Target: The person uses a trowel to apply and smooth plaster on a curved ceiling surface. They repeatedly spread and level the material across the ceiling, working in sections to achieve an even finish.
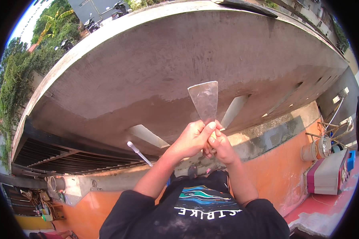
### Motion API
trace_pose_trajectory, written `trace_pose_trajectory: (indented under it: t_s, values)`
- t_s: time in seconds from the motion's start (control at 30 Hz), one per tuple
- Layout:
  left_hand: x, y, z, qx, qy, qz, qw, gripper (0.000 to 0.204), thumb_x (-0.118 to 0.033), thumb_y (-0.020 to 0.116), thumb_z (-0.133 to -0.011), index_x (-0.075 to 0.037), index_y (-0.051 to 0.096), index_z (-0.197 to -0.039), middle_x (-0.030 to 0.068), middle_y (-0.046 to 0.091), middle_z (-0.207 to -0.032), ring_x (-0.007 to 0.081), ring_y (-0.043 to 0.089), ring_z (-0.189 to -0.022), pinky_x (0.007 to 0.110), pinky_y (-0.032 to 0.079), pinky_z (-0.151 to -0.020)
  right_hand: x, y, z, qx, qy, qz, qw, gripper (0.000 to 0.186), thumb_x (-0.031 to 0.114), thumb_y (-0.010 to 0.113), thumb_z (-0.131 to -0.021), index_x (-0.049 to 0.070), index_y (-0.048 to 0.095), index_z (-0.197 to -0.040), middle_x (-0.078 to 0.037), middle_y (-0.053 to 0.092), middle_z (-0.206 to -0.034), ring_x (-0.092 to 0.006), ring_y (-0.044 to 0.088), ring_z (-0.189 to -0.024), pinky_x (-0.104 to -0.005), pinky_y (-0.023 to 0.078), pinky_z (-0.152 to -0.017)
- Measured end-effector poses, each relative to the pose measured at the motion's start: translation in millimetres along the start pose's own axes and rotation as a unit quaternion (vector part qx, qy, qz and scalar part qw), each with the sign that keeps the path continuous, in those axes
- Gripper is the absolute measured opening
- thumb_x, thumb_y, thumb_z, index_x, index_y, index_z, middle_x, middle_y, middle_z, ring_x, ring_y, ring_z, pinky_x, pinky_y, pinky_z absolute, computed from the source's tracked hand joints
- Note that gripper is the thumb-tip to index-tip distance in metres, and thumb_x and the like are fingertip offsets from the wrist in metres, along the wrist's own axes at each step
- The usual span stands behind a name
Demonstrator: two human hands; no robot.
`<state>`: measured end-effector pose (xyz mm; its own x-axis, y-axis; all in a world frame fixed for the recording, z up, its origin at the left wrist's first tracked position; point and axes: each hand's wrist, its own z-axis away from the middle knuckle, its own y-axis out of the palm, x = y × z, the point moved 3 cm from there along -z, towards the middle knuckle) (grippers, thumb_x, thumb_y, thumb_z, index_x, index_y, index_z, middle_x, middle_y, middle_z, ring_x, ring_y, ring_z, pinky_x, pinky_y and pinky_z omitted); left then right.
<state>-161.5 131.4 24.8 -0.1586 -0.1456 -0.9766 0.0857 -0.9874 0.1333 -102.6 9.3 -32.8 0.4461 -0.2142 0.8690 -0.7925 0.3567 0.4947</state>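
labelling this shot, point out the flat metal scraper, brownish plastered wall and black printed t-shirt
Flat metal scraper [206, 100], head view: middle of blade.
Brownish plastered wall [159, 65], head view: upper face.
Black printed t-shirt [199, 224], head view: plain front.

At upper left, greenery [18, 77] and motorbikes [119, 10]. Below, a black grille [62, 152]. At right, buckets [323, 146] near a pale box [326, 177] with a maroon band. At lower left, small in view, possibly a pail [58, 183].

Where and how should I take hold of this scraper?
The scraper is probably best held by its narrow handle, coming from your own side. Its flat blade flares wide away from you, while the handle points back toward you, where your left hand and right hand both close around it.
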Motion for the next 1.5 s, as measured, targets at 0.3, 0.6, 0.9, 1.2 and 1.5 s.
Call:
trace_pose_trajectory:
  t_s: [0.3,0.6,0.9,1.2,1.5]
  values:
    - [142.1,69.6,44.3,0.111,-0.143,0.055,0.982,0.045,-0.038,0.034,-0.108,0.0,0.056,-0.12,0.0059,0.07,-0.097,0.0117,0.065,-0.085,0.027,0.048,-0.07,-90.9,-50.6,116.5,-0.032,0.182,0.012,0.983,0.023,0.024,0.048,-0.104,0.003,0.051,-0.114,-0.002,0.051,-0.071,-0.011,0.051,-0.057,-0.0269,0.047,-0.055]
    - [142.6,136.9,36.8,-0.076,-0.098,0.041,0.991,0.044,-0.038,0.038,-0.107,-0.002,0.054,-0.126,0.0052,0.068,-0.093,0.0113,0.064,-0.083,0.028,0.051,-0.073,-51.5,-93.5,145.7,0.086,0.213,0.104,0.968,0.02,0.024,0.048,-0.104,0.004,0.051,-0.104,-0.001,0.052,-0.07,-0.01,0.052,-0.056,-0.0263,0.046,-0.053]
    - [123.2,123.9,-9.7,-0.321,0.107,0.086,0.937,0.047,-0.04,0.035,-0.107,0.0,0.059,-0.097,0.013,0.066,-0.104,0.0169,0.063,-0.087,0.032,0.053,-0.077,-46.8,-69.7,91.0,-0.002,0.069,0.002,0.998,0.033,0.025,0.044,-0.106,0.001,0.05,-0.127,-0.002,0.056,-0.078,-0.0093,0.056,-0.064,-0.0246,0.047,-0.054]
    - [81.9,39.5,-49.2,-0.335,0.127,0.143,0.923,0.045,-0.038,0.037,-0.107,-0.002,0.054,-0.084,0.0088,0.061,-0.083,0.0178,0.063,-0.073,0.031,0.053,-0.066,-46.5,-45.9,-15.0,-0.129,-0.067,0.167,0.975,0.031,0.023,0.044,-0.105,-0.004,0.057,-0.115,-0.014,0.06,-0.106,-0.0222,0.058,-0.097,-0.0354,0.047,-0.088]
    - [85.6,31.7,-50.2,-0.279,0.116,0.205,0.931,0.047,-0.041,0.036,-0.107,-0.003,0.051,-0.083,0.0095,0.061,-0.084,0.0186,0.063,-0.075,0.032,0.053,-0.069,-38.9,-37.6,-16.0,-0.151,-0.093,0.246,0.953,0.026,0.018,0.044,-0.102,-0.004,0.058,-0.107,-0.017,0.063,-0.091,-0.0263,0.061,-0.087,-0.0404,0.049,-0.081]
